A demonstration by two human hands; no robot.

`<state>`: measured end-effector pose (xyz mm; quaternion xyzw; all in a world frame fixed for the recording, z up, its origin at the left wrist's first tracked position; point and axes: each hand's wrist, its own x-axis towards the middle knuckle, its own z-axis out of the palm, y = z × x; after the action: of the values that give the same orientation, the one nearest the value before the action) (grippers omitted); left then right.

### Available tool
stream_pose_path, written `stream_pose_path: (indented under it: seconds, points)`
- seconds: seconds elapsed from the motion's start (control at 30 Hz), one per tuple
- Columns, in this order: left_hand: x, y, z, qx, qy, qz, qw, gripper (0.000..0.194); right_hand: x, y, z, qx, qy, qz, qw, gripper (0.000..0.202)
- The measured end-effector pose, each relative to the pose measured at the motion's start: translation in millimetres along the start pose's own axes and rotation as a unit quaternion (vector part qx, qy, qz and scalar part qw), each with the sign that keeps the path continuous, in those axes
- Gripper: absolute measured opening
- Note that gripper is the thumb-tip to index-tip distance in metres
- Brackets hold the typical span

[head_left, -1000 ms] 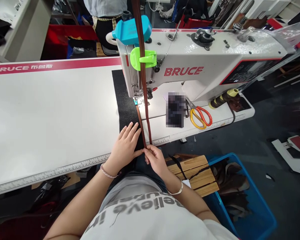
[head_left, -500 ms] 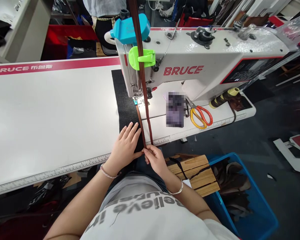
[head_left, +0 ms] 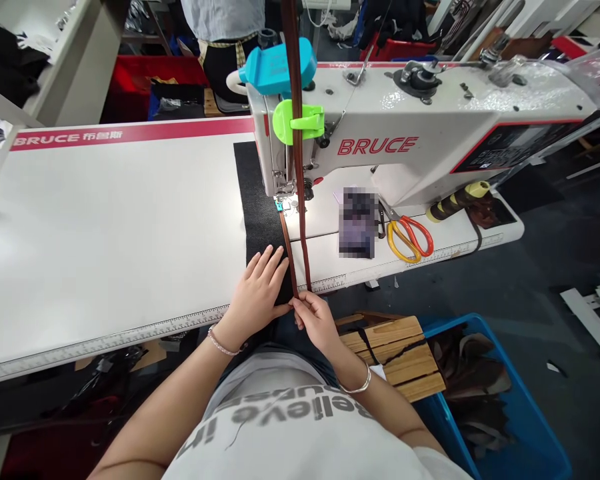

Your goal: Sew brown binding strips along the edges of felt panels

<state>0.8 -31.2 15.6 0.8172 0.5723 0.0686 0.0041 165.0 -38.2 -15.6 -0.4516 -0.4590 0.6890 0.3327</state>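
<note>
My left hand (head_left: 261, 287) lies flat, fingers outstretched, on a strip of black fabric (head_left: 260, 200) that runs under the needle area of the white sewing machine (head_left: 380, 127). My right hand (head_left: 316, 320) is closed at the table's front edge, pinching a brown binding strip (head_left: 289, 257) along the fabric's right side. The strip leads from my fingers up to the presser foot (head_left: 280, 205), where a small blue piece shows. Another length of brown strip hangs down in front of the machine head and reaches my right hand. My left thumb comes close to the right fingertips.
Scissors (head_left: 410, 237) with orange and yellow handles lie right of a blurred-out purple item (head_left: 357, 223). A thread cone (head_left: 457, 201) lies farther right. Below stand a wooden slatted stool (head_left: 395, 353) and a blue bin (head_left: 525, 407) holding dark material. Another person (head_left: 223, 27) stands behind the machine.
The whole view has shifted slightly, so the scene sits a little farther right. Both hands keep nearly the same pose on the fabric and strip.
</note>
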Motion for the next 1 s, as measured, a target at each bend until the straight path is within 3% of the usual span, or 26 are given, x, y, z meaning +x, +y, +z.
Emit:
stream_pose_path:
  seconds: [1.0]
  points:
    - [-1.0,0.0,-5.5,0.000,-0.013,-0.028,1.000,0.074,-0.3,0.7,-4.3,-0.013,0.013,-0.033,0.999,0.034]
